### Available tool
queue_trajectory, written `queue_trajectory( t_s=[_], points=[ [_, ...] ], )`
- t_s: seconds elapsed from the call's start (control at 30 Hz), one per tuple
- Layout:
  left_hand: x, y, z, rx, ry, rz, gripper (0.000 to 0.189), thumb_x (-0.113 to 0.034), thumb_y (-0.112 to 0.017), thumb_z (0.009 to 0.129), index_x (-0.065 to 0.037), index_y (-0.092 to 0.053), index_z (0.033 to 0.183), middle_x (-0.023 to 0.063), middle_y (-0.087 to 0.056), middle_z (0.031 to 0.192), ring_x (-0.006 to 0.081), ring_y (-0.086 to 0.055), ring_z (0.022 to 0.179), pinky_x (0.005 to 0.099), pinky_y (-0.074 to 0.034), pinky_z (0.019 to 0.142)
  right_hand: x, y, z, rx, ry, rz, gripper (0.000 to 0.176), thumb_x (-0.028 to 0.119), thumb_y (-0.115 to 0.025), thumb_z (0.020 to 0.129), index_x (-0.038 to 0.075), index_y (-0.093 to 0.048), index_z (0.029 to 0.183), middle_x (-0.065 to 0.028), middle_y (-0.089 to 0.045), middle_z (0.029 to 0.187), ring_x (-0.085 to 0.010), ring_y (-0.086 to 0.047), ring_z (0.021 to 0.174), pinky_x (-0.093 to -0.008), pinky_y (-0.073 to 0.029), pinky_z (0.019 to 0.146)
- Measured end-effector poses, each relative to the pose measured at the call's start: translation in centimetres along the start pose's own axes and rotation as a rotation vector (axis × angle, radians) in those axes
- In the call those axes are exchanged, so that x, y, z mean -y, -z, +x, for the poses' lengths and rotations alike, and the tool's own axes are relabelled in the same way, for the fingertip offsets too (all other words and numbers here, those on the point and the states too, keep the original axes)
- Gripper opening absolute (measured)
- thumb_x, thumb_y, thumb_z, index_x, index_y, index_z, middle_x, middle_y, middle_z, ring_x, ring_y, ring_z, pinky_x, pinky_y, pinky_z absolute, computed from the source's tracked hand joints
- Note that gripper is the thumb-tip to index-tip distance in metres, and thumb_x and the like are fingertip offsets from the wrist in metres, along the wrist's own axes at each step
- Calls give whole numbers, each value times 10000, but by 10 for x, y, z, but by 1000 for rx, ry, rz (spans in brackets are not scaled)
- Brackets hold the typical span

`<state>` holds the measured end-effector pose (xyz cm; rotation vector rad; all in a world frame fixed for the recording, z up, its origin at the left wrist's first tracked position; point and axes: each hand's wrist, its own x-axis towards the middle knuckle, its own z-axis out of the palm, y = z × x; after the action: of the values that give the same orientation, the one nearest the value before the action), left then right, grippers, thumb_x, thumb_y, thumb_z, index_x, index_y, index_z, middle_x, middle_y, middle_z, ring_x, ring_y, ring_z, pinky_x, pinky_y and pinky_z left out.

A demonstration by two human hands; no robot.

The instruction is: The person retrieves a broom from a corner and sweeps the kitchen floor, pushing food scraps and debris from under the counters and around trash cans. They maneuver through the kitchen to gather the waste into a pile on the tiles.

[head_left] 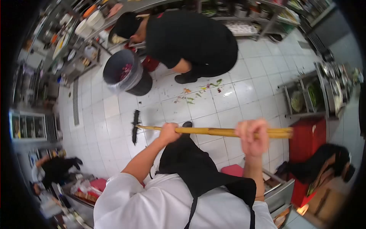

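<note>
A long wooden broom handle (pixel 217 131) runs across the view in front of my body. My left hand (pixel 169 133) is wrapped round it near the brush end. Further along, toward the right end, my right hand (pixel 253 135) holds the handle, its fingers slightly blurred. The black brush head (pixel 135 127) rests on the white tiled floor to the left. Vegetable scraps (pixel 198 91) in green, orange and red lie scattered on the tiles beyond the handle.
A co-worker in black (pixel 190 38) bends forward beside a lined grey bin (pixel 124 72). Metal shelving (pixel 312 91) and a red box (pixel 307 139) stand at the right. More people are at the lower left. Counters line the far side.
</note>
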<state>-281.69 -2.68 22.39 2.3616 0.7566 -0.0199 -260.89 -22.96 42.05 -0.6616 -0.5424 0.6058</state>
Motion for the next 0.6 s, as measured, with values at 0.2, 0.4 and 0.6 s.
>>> queue_trajectory(
  t_s=[0.2,0.4,0.6],
  points=[
    [176,-40,37,-191,182,53,174,-208,-626,750,-63,-621,654,170,-634,721,393,-600,693,487,-468,700,-165,-16,51,116,-325,-350,203,111,-463,917,34,-485,730,-50,-473,602,-168,-490,616,-373,-465,736],
    [152,-32,138,-326,61,-205,79,-118,-648,675,-52,-624,710,178,-622,726,395,-599,725,481,-472,685,-142,-61,146,149,-194,-420,218,105,-463,919,43,-465,711,-54,-443,561,-152,-429,546,-365,-448,653],
    [31,-17,210,-378,-40,-469,96,-100,-641,677,-43,-566,661,180,-598,681,393,-593,717,456,-469,646,-77,-87,213,160,11,-485,257,134,-469,921,89,-390,681,30,-303,463,-95,-324,395,-289,-364,439]
  ],
)
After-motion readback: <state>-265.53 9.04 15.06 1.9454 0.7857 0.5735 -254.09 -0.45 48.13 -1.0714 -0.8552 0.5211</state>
